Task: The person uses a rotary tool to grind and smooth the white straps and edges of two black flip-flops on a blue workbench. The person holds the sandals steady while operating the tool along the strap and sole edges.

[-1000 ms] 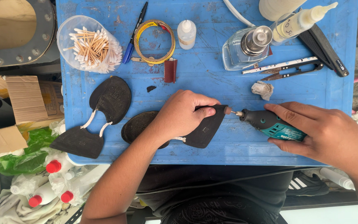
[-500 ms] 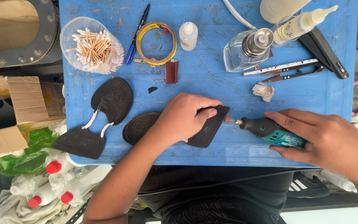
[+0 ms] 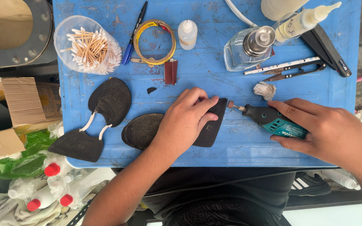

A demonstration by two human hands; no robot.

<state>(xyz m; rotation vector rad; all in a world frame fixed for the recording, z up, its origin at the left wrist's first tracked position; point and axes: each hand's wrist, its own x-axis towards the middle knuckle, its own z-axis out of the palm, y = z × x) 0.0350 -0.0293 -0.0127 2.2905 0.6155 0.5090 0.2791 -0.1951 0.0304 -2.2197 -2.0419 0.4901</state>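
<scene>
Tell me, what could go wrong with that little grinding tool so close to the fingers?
The grinding tip of the rotary tool in the right hand sits right beside the left hand pressing down the black sole piece, so a slip might nick the fingertips. The sole could also skid if the hold loosens. The crumpled tissue lies near the tip and might catch.

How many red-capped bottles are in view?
3, all below the blue table's left corner among plastic bags: one red-capped bottle highest, one lowest left, one right of it. Others may be hidden.

Head camera looks straight down, close, on the blue table [image 3: 105,25].
</scene>
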